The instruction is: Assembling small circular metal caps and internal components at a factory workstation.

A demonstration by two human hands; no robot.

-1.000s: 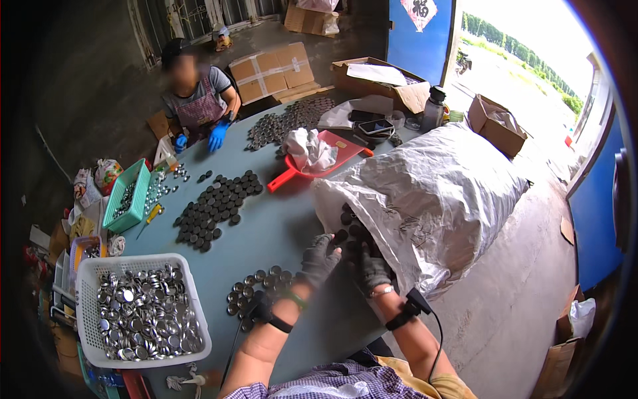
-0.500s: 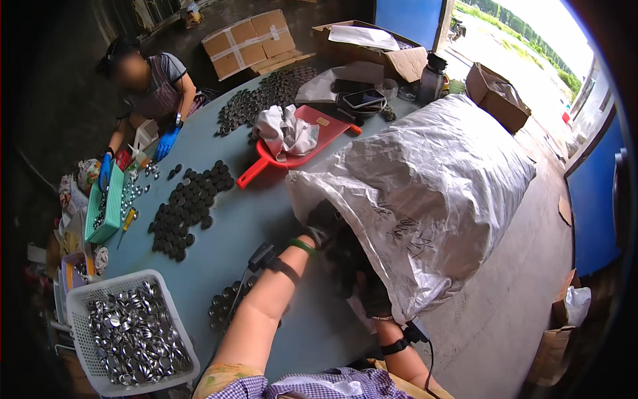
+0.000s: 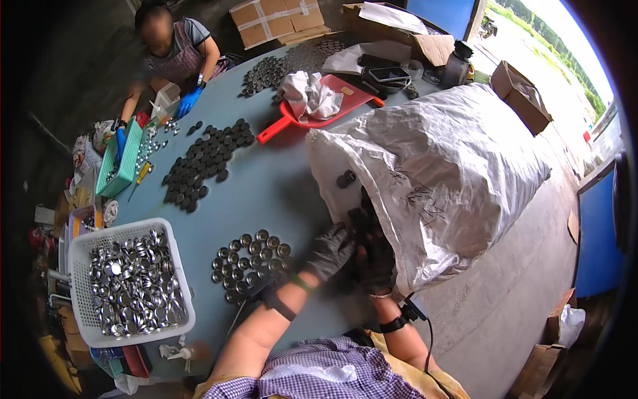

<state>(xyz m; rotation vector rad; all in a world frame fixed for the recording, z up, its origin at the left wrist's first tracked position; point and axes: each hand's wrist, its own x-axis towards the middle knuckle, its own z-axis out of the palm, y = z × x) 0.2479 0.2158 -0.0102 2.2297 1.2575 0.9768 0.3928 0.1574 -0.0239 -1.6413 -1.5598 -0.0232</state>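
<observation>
A large white woven sack (image 3: 458, 179) lies on its side at the table's right edge, its mouth toward me. Black round pieces (image 3: 362, 218) show in the mouth, with a few more (image 3: 345, 178) higher on its inner wall. My left hand (image 3: 330, 253), in a dark grey glove, is just outside the opening, fingers curled toward the black pieces; what they hold is hidden. My right hand (image 3: 377, 266), gloved too, is at the lower rim, its fingers lost in the dark. Left of my hands, round metal caps (image 3: 249, 259) stand hollow side up on the table.
A white basket (image 3: 183, 292) of shiny metal caps stands at the left. Black discs (image 3: 206, 163) lie mid-table beside a red dustpan (image 3: 319, 120) with a cloth. Across the table, a person in blue gloves (image 3: 189, 103) reaches into a green basket (image 3: 123, 159). A dark bottle (image 3: 457, 64) stands behind.
My left hand has drawn back out of the sack's mouth toward me. My right hand stays at the lower rim. The whole view has shifted, uncovering more of the metal caps.
</observation>
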